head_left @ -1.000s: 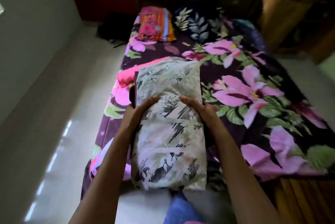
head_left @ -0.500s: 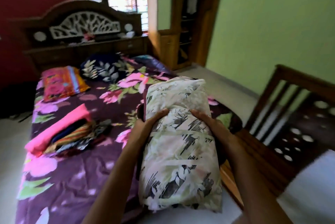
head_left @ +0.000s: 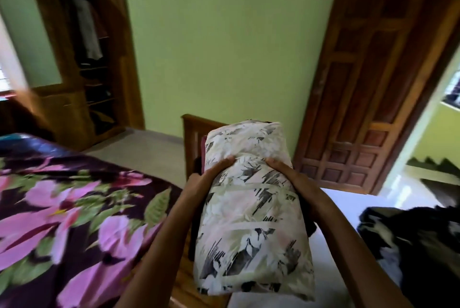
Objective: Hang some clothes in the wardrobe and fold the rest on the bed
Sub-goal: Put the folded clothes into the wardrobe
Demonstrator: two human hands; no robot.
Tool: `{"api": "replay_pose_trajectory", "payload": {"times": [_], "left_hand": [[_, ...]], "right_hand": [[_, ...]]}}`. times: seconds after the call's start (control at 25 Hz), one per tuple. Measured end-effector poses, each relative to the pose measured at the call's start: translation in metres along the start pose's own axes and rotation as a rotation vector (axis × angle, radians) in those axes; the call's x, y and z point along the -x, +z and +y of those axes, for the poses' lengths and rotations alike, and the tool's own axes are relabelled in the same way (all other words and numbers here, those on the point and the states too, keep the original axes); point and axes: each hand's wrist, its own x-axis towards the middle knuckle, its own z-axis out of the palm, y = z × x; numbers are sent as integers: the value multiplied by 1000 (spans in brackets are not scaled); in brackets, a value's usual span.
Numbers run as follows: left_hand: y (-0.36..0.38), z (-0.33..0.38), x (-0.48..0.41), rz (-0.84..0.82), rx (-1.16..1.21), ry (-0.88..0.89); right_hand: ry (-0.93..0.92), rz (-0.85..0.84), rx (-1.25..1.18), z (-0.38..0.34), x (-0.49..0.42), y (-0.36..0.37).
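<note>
Faces a plain green wall [head_left: 224,46] across the far side. Has the bed [head_left: 62,208], under a dark cover printed with big pink flowers, on the near left. Looks onto a panelled wooden door [head_left: 373,83] on the right, beside a bright doorway. Has the wardrobe [head_left: 82,58] in the far left corner, standing open, with grey garments hanging inside and shelves below them.

Holds a stack of folded clothes [head_left: 251,220] in mid-air at the near centre, off the bed and partly in front of its wooden footboard [head_left: 193,133]. Shows a pale top piece with a grey leaf print, plus darker and maroon layers at the edges.

Has a heap of black-and-white cloth [head_left: 410,240] lying on a white surface [head_left: 343,200] at the near right.

Clasps the stack from both sides. Grips the left edge with the left hand [head_left: 199,183], curled round it and reaching onto the print. Grips the right edge the same way with the right hand [head_left: 291,178], the rest of the fingers tucked under, out of sight.
</note>
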Motion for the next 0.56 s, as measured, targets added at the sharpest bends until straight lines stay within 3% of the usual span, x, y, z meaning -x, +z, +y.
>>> {"api": "replay_pose_trajectory", "payload": {"times": [0.2,0.44,0.56], "left_hand": [[112,9,-94,-157,-53,-78],[209,15,-235,-318,-108,79],[259,24,-312,-380,-67,66]], "right_hand": [[-9,125,-54,-28,-36,-116],[-68,241,-58,-53,-137,-224],[-65,317,-39,-78,-191,-276]]}}
